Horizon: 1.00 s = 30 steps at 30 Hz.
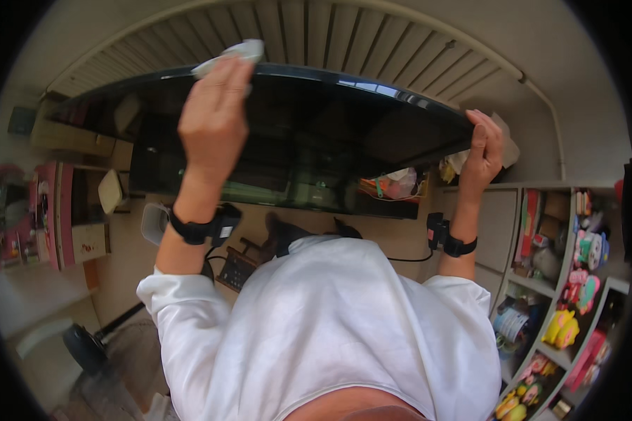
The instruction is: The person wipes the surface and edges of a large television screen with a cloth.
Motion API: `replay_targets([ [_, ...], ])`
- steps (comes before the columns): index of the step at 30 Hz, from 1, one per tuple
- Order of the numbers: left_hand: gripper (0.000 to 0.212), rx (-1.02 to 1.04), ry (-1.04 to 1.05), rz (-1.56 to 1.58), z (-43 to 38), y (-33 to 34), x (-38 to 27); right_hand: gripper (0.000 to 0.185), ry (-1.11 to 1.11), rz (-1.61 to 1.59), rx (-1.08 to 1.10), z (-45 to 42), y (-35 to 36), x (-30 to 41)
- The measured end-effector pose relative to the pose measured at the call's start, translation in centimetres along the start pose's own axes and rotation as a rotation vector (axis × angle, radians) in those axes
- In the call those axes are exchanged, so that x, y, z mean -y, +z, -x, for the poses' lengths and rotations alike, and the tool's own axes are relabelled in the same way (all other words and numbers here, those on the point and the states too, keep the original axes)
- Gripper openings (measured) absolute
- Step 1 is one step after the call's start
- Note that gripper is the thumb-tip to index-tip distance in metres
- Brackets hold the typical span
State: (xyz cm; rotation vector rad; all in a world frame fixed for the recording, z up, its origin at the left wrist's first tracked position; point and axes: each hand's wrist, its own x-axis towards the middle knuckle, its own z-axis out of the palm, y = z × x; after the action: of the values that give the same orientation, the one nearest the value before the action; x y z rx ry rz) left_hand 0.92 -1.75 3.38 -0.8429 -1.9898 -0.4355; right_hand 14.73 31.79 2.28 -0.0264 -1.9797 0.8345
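In front of me stands a wide flat-screen television (316,121) with a dark, glossy screen. My left hand (216,116) is at the left part of its top edge, slightly blurred. Under those fingers a crumpled white cloth or tissue (250,50) is pressed over the rim. At the far right end, my right hand (484,152) holds the upper corner of the television, fingers bent around its edge. A pale, crumpled sheet or bag (505,142) shows behind that hand. Each wrist wears a black strap with a small box on it.
A ribbed radiator (316,31) runs behind the television. Below the screen, a dark glossy cabinet (274,189) bears plastic bags (400,184) at its right. Shelves with toys (561,329) stand at right. On the left are a pink vanity unit (58,210) and a clear bin (155,223).
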Motion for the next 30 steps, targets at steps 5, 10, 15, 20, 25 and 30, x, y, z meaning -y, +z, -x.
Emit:
replay_targets([
  [5,0.035,-0.123,0.018,0.221,-0.8,2.8,-11.0,0.022,-0.147,0.038,0.182,0.0,-1.4,0.0],
  [10,0.033,0.022,-0.118,0.510,1.6,1.9,-19.6,0.029,-0.023,-0.087,0.077,1.1,-4.3,-0.4],
  [15,0.025,0.259,-0.985,1.220,7.5,0.0,-21.7,0.034,0.210,-0.477,0.520,5.8,-5.7,2.6],
  [20,0.024,0.164,-1.461,1.539,11.9,-2.5,-22.9,0.042,0.246,-0.472,0.915,11.2,-3.0,6.5],
  [25,0.018,0.170,-1.474,1.426,18.7,-7.3,-24.3,0.032,0.041,-0.422,1.044,16.3,-1.3,8.2],
  [30,0.027,0.048,-1.648,1.278,26.2,-15.7,-24.6,0.023,-0.057,-0.347,0.970,16.6,-0.3,11.2],
])
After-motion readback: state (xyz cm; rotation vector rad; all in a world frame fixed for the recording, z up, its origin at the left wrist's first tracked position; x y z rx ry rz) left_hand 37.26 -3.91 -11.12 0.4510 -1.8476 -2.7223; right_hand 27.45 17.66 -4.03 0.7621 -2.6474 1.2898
